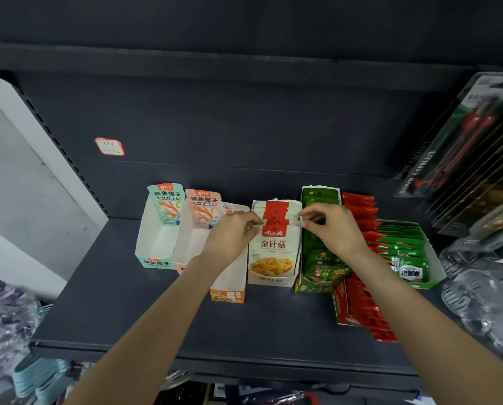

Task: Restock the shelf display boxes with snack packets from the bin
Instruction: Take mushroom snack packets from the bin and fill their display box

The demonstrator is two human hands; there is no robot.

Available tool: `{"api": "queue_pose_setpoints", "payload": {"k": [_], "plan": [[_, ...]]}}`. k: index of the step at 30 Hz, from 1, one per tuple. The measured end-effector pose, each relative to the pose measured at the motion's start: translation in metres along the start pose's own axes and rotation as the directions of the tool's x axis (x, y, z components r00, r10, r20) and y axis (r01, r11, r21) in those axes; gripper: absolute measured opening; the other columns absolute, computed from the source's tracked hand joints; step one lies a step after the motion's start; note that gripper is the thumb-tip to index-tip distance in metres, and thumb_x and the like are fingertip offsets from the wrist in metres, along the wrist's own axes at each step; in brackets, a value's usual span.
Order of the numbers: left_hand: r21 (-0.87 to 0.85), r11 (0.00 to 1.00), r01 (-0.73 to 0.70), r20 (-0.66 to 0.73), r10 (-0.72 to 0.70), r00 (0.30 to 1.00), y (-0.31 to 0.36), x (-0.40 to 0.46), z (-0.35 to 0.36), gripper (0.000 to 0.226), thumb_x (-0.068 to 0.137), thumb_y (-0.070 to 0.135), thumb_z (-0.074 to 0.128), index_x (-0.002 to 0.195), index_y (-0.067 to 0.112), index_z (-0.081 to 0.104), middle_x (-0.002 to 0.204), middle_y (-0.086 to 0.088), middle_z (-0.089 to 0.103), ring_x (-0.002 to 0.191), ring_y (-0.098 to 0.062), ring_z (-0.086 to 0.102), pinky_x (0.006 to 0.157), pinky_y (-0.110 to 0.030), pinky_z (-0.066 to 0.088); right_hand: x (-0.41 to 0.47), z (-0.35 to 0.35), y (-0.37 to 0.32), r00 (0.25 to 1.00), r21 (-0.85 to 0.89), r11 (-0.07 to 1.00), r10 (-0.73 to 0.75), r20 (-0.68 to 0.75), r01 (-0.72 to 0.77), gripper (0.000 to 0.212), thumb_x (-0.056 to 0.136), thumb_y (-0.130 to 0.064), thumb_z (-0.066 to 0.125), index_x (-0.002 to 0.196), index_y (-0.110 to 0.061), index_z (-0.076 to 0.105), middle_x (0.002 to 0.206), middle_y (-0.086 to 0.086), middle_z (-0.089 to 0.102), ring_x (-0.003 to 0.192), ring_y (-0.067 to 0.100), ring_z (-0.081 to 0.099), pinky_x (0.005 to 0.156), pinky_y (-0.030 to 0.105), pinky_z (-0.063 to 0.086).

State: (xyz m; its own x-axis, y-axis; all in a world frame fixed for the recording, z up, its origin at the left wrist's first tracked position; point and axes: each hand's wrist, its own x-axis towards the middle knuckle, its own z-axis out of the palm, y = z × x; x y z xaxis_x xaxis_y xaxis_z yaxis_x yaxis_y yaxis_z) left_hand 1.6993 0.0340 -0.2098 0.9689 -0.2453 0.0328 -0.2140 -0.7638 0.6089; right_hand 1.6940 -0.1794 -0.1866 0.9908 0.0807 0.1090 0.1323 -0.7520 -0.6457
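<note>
Both my hands on the white-and-red packets in the middle display box.

My left hand (pixel 232 232) and right hand (pixel 329 226) pinch the top edges of the upright packets (pixel 273 244), it seems, in the white box (pixel 269 280) on the shelf (pixel 127 287). The empty teal box (pixel 154 258) stands at nine o'clock, the green box (pixel 314 286) at three.

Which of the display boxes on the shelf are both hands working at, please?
The white box of mushroom packets, fourth from the left: left hand and right hand pinch its packets' top edges.
</note>
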Motion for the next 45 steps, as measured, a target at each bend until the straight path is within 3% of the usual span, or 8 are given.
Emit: {"api": "queue_pose_setpoints", "payload": {"k": [3, 9, 15, 25, 31, 35, 41, 45], "plan": [[0.031, 0.999, -0.009, -0.037, 0.01, 0.999, 0.002, 0.0, 0.004, 0.029, 0.092, 0.026, 0.057, 0.12, 0.02, 0.059, 0.124, 0.0, 0.061, 0.106, -0.016, 0.06, 0.086, -0.03, 0.053, -0.012, -0.008, 0.005, 0.998, -0.177, 0.984, -0.004, -0.07, -0.008, 0.032, 0.087, -0.028, 0.065, 0.119, -0.023, 0.063, 0.123, 0.0, 0.059, 0.118, 0.019, 0.05, 0.096, 0.036, 0.045], [0.273, 0.961, -0.036, -0.052, 0.052, 0.997, 0.012, -0.012, 0.011, 0.044, 0.095, 0.03, 0.052, 0.138, 0.024, 0.044, 0.142, 0.0, 0.042, 0.129, -0.019, 0.041, 0.102, -0.035, 0.042, -0.035, -0.014, 0.011, 0.989, -0.205, 0.975, 0.102, 0.106, -0.079, 0.05, 0.096, -0.041, 0.046, 0.143, -0.026, 0.039, 0.151, -0.002, 0.032, 0.141, 0.018, 0.022, 0.113, 0.038, 0.025], [0.297, 0.955, -0.001, -0.133, 0.042, 0.99, 0.034, -0.035, 0.005, 0.045, 0.095, 0.03, 0.05, 0.139, 0.023, 0.042, 0.145, -0.003, 0.039, 0.131, -0.021, 0.039, 0.105, -0.038, 0.041, -0.051, -0.019, -0.007, 0.999, -0.24, 0.971, 0.024, 0.044, -0.013, 0.047, 0.098, -0.037, 0.045, 0.141, -0.019, 0.042, 0.149, 0.001, 0.035, 0.139, 0.018, 0.025, 0.113, 0.035, 0.026], [0.371, 0.921, 0.12, -0.385, 0.035, 0.922, 0.061, -0.17, 0.006, 0.029, 0.093, 0.027, 0.051, 0.118, 0.016, 0.06, 0.104, -0.007, 0.066, 0.095, -0.029, 0.059, 0.074, -0.037, 0.044, -0.153, 0.009, -0.054, 0.981, -0.143, 0.971, -0.183, 0.063, 0.19, 0.037, 0.097, -0.026, 0.046, 0.132, -0.018, 0.052, 0.128, 0.004, 0.052, 0.121, 0.022, 0.044, 0.094, 0.036, 0.043], [0.131, 0.951, 0.28, -0.409, -0.205, 0.889, 0.027, -0.286, 0.012, 0.025, 0.092, 0.027, 0.054, 0.113, 0.016, 0.061, 0.098, -0.005, 0.066, 0.091, -0.025, 0.062, 0.07, -0.039, 0.051, -0.222, 0.067, -0.084, 0.93, -0.088, 0.958, -0.241, 0.276, 0.275, 0.035, 0.098, -0.033, 0.043, 0.13, -0.022, 0.053, 0.127, 0.0, 0.051, 0.121, 0.019, 0.044, 0.092, 0.036, 0.045], [-0.028, 0.887, 0.46, -0.362, -0.438, 0.823, -0.015, -0.365, 0.015, 0.021, 0.092, 0.025, 0.054, 0.111, 0.018, 0.06, 0.1, 0.0, 0.066, 0.088, -0.022, 0.064, 0.07, -0.035, 0.051, -0.26, 0.122, -0.111, 0.876, -0.026, 0.954, -0.264, 0.404, 0.3, 0.032, 0.098, -0.032, 0.044, 0.125, -0.022, 0.056, 0.122, -0.001, 0.055, 0.117, 0.017, 0.048, 0.088, 0.033, 0.043], [-0.111, 0.759, 0.642, -0.266, -0.645, 0.717, -0.106, -0.462, 0.003, 0.018, 0.091, 0.021, 0.054, 0.105, 0.013, 0.063, 0.098, -0.007, 0.069, 0.089, -0.028, 0.064, 0.076, -0.037, 0.051, -0.307, 0.21, -0.162, 0.782, -0.016, 0.94, -0.273, 0.56, 0.34, 0.031, 0.097, -0.029, 0.045, 0.12, -0.016, 0.059, 0.119, 0.005, 0.056, 0.113, 0.024, 0.051, 0.088, 0.037, 0.045], [-0.103, 0.72, 0.686, -0.234, -0.688, 0.687, -0.171, -0.503, -0.016, 0.025, 0.091, 0.018, 0.056, 0.114, 0.011, 0.062, 0.112, -0.008, 0.065, 0.101, -0.027, 0.061, 0.086, -0.035, 0.048, -0.327, 0.267, -0.195, 0.777, 0.028, 0.971, -0.209, 0.594, 0.239, 0.035, 0.095, -0.027, 0.047, 0.126, -0.016, 0.057, 0.125, 0.007, 0.057, 0.119, 0.023, 0.05, 0.097, 0.036, 0.042]]}}
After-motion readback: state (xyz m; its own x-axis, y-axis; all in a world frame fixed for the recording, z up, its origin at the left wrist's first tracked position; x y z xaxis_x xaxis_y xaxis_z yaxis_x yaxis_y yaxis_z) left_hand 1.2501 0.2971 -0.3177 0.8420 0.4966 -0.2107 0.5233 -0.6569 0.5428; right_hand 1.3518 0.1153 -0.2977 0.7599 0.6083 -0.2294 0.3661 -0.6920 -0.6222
